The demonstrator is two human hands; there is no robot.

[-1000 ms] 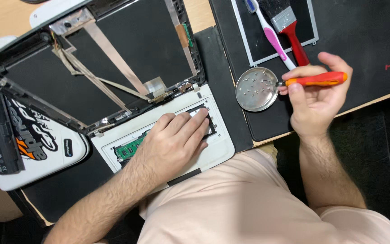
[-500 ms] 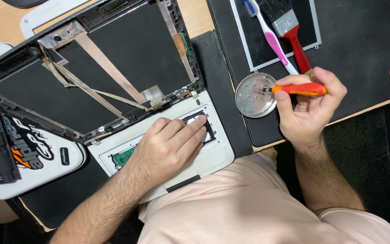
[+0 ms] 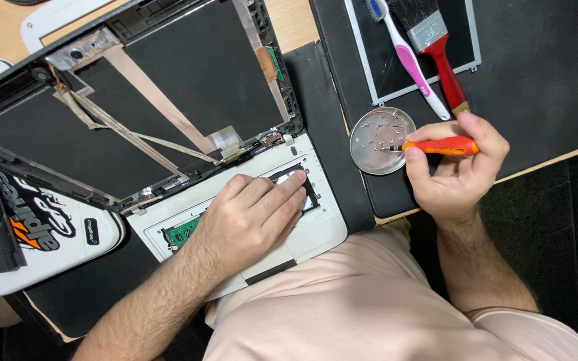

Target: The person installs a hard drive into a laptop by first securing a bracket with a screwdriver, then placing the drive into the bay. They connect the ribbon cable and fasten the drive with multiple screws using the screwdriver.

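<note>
Over the round metal dish (image 3: 381,141), the right hand (image 3: 453,170) is clamped on an orange-handled screwdriver (image 3: 436,146), its tip pointing left above the tiny screws inside. The left hand (image 3: 252,217) lies flat, fingers together, on the opened white laptop base (image 3: 316,230), covering its dark cutout; a green circuit board (image 3: 183,232) shows just beside the wrist.

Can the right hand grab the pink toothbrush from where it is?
Probably yes, but not right away. The pink toothbrush lies just above the right hand with nothing between them. The fingers are wrapped around an orange screwdriver whose tip is over the round metal dish, so it would need putting down.
</note>
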